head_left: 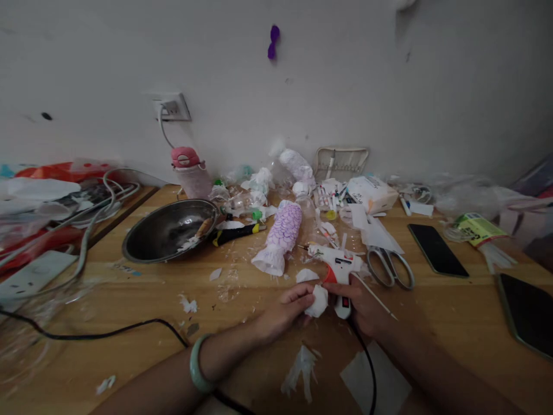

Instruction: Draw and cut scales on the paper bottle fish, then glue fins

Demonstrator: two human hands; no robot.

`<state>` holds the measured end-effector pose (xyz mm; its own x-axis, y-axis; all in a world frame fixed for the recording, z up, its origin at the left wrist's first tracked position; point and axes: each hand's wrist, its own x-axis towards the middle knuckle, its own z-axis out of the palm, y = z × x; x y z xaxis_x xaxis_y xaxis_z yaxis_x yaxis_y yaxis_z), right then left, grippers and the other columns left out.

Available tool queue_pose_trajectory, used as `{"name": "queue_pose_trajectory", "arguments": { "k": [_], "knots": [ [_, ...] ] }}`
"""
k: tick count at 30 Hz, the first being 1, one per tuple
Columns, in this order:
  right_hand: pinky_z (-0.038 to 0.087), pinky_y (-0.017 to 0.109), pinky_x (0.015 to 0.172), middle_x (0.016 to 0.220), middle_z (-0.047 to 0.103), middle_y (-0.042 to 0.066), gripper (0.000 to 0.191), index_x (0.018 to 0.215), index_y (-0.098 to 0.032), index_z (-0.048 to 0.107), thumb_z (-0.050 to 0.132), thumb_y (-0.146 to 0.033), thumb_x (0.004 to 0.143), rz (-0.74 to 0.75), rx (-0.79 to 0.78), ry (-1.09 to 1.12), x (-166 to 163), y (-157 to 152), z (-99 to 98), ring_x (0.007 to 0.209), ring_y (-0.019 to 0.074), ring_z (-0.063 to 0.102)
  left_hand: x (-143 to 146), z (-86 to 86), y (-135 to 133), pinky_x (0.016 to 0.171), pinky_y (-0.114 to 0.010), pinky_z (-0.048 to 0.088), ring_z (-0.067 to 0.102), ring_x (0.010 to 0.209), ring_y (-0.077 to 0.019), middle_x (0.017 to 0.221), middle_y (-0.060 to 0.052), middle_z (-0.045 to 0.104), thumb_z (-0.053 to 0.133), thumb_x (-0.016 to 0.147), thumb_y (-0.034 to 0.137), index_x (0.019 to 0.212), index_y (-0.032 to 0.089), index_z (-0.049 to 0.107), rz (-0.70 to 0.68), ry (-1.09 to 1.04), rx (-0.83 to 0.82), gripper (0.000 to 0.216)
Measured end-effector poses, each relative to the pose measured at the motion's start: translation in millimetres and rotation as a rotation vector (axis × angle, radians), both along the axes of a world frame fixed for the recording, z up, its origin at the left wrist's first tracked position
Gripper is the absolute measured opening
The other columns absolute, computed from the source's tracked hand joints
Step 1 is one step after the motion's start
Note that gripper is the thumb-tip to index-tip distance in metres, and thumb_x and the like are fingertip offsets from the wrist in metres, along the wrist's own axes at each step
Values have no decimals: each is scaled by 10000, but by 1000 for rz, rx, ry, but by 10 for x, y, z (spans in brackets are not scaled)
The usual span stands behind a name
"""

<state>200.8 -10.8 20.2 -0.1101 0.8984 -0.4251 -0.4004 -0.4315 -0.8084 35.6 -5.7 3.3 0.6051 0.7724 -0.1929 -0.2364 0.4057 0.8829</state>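
Note:
In my left hand (290, 306), the fingertips pinch a small white crumpled piece of paper (319, 301). A green bangle (199, 365) circles the left wrist. My right hand (362, 304) is wrapped around a white hot glue gun (338, 261) at its handle, with the index finger near the orange trigger. The gun's nozzle points away to the left, and a glue stick (375, 297) sticks out of its back. Just beyond the fingers lies another white paper scrap (306, 275). A fish-shaped paper form (281, 235) with purple scales rests past the left hand.
A metal bowl (162, 230) and a yellow-black utility knife (237, 233) lie at left. Scissors (391, 268) and a phone (437, 249) are at right. Markers (330, 199), plastic bottles and a pink-lidded cup (190, 173) line the back. A black cord (368, 369) runs below the gun.

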Motion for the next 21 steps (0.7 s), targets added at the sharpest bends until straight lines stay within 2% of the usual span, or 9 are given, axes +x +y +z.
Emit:
{"name": "queue_pose_trajectory", "arguments": {
  "k": [13,21],
  "knots": [
    [389,223,467,524,626,-22,363,696,-155,659,883,-301,452,50,32,-30,-9,-4,16,473,109,533,6,36,21,452,-221,221,359,450,-63,544,61,494,693,644,628,724,161,569,89,116,10,489],
    [402,215,480,554,643,-23,371,700,-153,673,892,-283,430,19,16,-6,-13,8,-5,484,100,540,-1,-1,17,433,-229,190,345,434,-60,541,65,481,673,660,632,742,164,567,67,130,21,487]
  ]
}}
